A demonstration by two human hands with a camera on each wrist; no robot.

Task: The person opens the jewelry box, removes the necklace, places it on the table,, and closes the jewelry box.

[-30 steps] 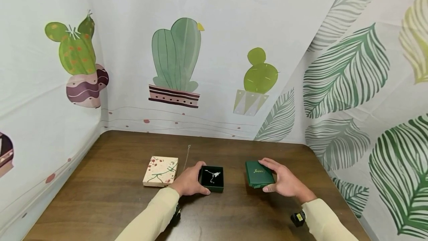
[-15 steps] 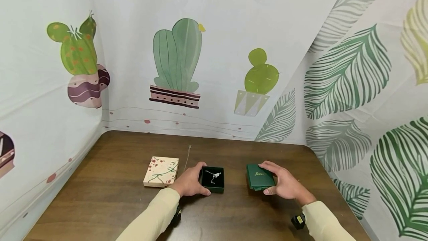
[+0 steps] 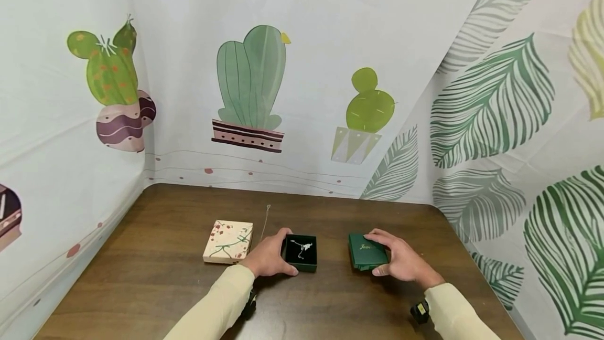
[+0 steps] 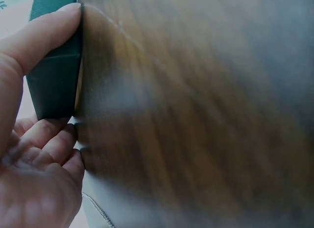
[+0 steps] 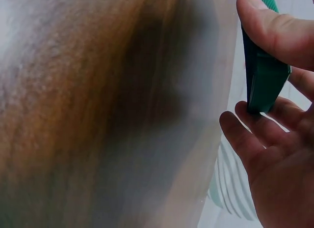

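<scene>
My left hand (image 3: 268, 256) grips the left side of a small green jewelry box base (image 3: 305, 267), thumb on the near side and fingers at the far side. A silver chain with a pendant (image 3: 302, 247) lies on the dark insert inside it. To the right, my right hand (image 3: 402, 259) holds the green box lid (image 3: 366, 254), marked with gold lettering, top side up. In the right wrist view, thumb and fingers span the edges of the lid (image 5: 267, 85). The left wrist view shows the thumb against the wall of the base (image 4: 55, 85).
Left of the base lies a cream box (image 3: 228, 241) printed with red flowers and green stems. A thin chain (image 3: 266, 222) stretches over the wooden table (image 3: 165, 256) behind the left hand. A patterned cloth (image 3: 311, 25) hangs behind and beside the table.
The right hand has brought the lid slightly down and nearer to me, mostly in the first half second. The left hand and the base stay in place.
</scene>
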